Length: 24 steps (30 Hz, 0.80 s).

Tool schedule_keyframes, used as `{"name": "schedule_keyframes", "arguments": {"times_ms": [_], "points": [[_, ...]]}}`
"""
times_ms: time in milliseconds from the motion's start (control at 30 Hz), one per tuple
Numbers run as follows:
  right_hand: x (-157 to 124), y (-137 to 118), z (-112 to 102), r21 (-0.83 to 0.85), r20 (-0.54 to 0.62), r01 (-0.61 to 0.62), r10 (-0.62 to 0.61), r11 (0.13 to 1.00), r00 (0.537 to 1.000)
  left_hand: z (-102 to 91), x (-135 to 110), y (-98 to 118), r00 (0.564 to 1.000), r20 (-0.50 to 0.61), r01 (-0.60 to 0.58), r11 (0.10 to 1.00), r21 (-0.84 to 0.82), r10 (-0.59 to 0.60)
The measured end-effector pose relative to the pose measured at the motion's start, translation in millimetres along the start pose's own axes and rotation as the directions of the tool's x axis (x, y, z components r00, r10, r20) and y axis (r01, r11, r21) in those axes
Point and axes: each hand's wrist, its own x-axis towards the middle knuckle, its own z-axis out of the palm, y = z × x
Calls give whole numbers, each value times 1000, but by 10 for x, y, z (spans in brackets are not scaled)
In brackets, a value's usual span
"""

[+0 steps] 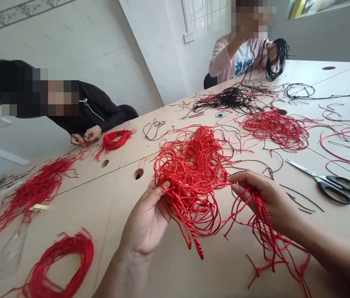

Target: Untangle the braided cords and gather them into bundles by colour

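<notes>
My left hand (150,211) is closed, its thumb and fingers pinching red braided cords at the near left side of a tangled pile of red cord (190,161). Several braided lengths hang down below those fingers. On the right, my right hand (264,198) is closed around a bunch of red cords (263,223) that droops over the near table surface, some ends knotted. A strand runs from its fingertips toward the pile. Part of the right hand's fingers is hidden behind the cords.
Black-handled scissors (327,182) lie to the right. A coiled red bundle (61,265) rests at the near left. Beyond are a black cord heap (231,98) and another red heap (276,128). Two people sit across the table, one in black (97,103), the other holding black cords (277,58).
</notes>
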Motion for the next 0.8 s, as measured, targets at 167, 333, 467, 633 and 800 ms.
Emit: {"name": "schedule_keyframes", "arguments": {"times_ms": [167,333,467,633,800], "points": [[-33,-58,-33,-29,-93,41,-43,999,995,-32,-89,-33,981,188,-72,987,145,44],[-7,-186,-157,-3,-218,111,-109,994,970,-40,-204,-61,956,289,-140,946,293,52],[63,-358,-271,-16,-195,266,-264,964,944,-70,-240,-87,936,338,-263,833,488,97],[165,-595,-400,-12,18,400,-400,916,916,-93,-296,-60,893,388,-446,551,705,227],[210,-788,-513,-65,180,399,-383,914,906,-112,-351,1,951,279,-267,814,516,135]]}}
